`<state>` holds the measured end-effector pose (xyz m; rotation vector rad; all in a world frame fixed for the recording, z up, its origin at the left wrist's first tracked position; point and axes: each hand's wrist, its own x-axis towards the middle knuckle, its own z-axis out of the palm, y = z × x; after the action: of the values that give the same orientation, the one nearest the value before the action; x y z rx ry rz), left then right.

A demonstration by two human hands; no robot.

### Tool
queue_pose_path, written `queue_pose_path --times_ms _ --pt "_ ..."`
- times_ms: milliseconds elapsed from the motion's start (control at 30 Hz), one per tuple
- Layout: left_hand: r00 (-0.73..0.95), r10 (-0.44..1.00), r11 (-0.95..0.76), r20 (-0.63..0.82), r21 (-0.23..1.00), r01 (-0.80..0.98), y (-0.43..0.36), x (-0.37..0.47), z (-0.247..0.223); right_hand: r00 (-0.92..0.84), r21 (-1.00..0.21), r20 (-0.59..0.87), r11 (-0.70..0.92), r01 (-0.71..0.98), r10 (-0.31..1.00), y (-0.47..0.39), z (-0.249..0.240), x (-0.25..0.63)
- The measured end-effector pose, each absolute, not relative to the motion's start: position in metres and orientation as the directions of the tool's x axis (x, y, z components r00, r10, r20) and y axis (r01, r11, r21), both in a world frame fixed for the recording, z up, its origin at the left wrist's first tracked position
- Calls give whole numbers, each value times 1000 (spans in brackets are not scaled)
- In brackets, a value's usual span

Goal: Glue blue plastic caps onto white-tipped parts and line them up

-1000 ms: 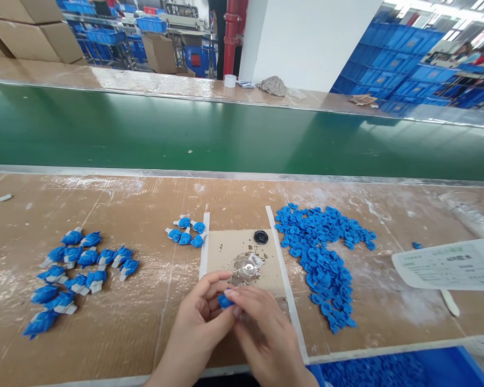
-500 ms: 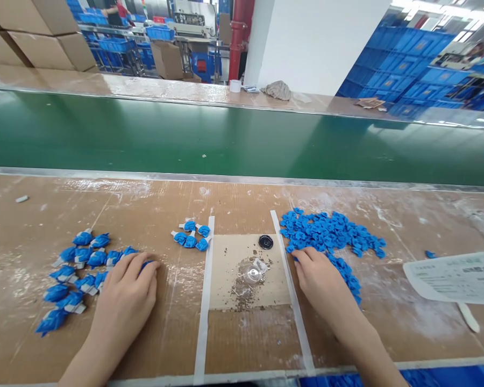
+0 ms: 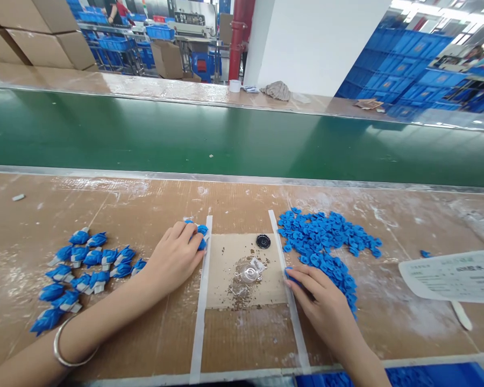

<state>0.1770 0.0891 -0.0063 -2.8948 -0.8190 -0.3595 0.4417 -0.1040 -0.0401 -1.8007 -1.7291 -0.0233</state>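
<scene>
My left hand [image 3: 176, 257] lies over the small cluster of blue pieces with white tabs [image 3: 202, 230] beside the left white tape strip [image 3: 200, 317]; its fingers are bent, and what is under them is hidden. My right hand [image 3: 320, 298] pinches a small blue piece [image 3: 289, 273] at the right tape strip [image 3: 296, 322], beside the pile of small blue pieces [image 3: 326, 231]. Between the strips, a clear round dish [image 3: 250, 273] and a black round cap [image 3: 263, 241] rest on a beige sheet [image 3: 221, 293] with dark specks. More blue tabbed pieces [image 3: 92, 258] lie at the left.
A green belt [image 3: 226, 140] runs across behind the table. At the right are a white labelled sheet [image 3: 452, 275] and a white stick [image 3: 462, 316]. A blue bin [image 3: 447, 376] sits below the front edge. Cartons [image 3: 48, 45] stand at the back left.
My left hand has moved right, from the larger left group to the small cluster. My right hand has drawn back from the pile toward me, with a blue piece at its fingertips.
</scene>
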Motion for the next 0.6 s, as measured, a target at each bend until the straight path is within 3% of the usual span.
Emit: queue_pose_path --times_ms 167,400,600 --pt "828 489 -867 276 44 497 86 173 -10 209 -445 430 5 896 878 -106 -37 448" --pt "866 427 -904 261 128 408 68 156 -12 89 -401 368 72 913 925 -98 -45 449" --pt "809 552 -800 204 404 444 54 145 -12 173 -357 327 -48 933 929 -91 -48 442"
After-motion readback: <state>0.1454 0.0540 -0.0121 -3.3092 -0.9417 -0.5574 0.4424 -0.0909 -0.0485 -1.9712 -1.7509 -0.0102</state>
